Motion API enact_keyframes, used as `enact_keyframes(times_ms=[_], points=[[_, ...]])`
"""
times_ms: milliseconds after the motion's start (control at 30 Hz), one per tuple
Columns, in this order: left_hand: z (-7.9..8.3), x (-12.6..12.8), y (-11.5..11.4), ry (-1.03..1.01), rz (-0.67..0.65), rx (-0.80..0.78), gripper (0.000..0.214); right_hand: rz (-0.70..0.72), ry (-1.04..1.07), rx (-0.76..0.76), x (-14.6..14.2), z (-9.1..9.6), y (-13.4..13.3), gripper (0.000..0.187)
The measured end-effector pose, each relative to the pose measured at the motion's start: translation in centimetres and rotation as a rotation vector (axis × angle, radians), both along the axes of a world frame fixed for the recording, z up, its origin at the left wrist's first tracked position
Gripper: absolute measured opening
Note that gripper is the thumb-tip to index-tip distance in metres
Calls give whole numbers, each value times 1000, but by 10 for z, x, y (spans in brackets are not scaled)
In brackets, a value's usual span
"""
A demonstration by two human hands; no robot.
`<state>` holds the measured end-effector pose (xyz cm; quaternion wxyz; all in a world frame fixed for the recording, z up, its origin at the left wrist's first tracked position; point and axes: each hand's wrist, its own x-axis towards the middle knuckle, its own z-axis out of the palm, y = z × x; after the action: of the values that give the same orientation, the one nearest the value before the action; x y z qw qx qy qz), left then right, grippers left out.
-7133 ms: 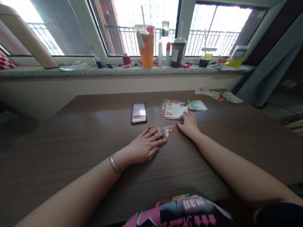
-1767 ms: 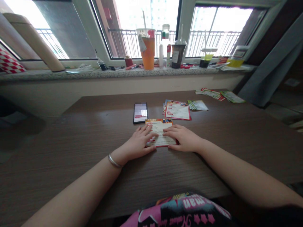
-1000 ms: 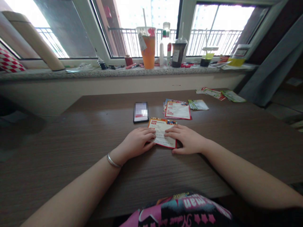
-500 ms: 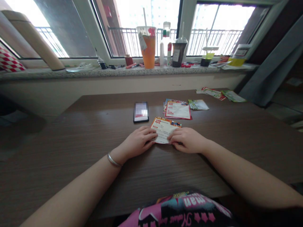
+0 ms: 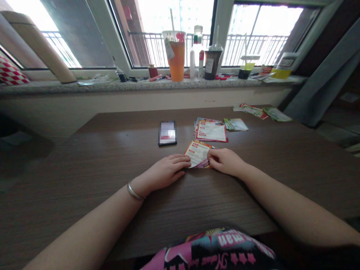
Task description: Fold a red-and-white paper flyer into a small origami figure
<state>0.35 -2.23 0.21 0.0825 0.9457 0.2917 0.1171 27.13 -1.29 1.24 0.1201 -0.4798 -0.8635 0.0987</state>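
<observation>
A printed leaflet [image 5: 197, 152] with an orange border lies on the table between my hands. A purple patterned strip shows at its lower right; I cannot tell whether this is a turned-up edge or another sheet. My left hand [image 5: 171, 168] lies flat with fingers stretched out, its fingertips resting on the leaflet's left edge. At the right edge, my right hand [image 5: 226, 161] pinches the paper between thumb and curled fingers. Just beyond are a stack of similar red-bordered leaflets [image 5: 212, 130] and a smaller pile of green-edged cards [image 5: 236, 124].
A phone [image 5: 167, 133] lies left of the stack on the brown table [image 5: 98, 161]. More leaflets [image 5: 254, 111] rest at the far right corner. Along the granite windowsill [image 5: 135, 87] stand an orange drink cup [image 5: 177, 62], a dark drink cup [image 5: 213, 64] and several bottles.
The leaflet has shifted slightly right, and its purple strip now shows at the lower right. My right hand has moved a little right and up, fingers more curled; my left hand flattened.
</observation>
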Motion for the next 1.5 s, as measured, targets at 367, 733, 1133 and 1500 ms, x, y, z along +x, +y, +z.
enact_keyframes(times_ms=[367,733,1133,1500], points=[[0,3,-7,207,6,-27,65,-203,20,-60,-1,-4,8,17],[1,5,-9,252,-1,-41,65,-208,10,-15,3,-14,24,16],[4,7,-10,246,12,-67,65,-298,-54,-5,2,-13,25,18],[6,7,-10,209,6,-78,64,-317,-17,5,8,-21,31,15]])
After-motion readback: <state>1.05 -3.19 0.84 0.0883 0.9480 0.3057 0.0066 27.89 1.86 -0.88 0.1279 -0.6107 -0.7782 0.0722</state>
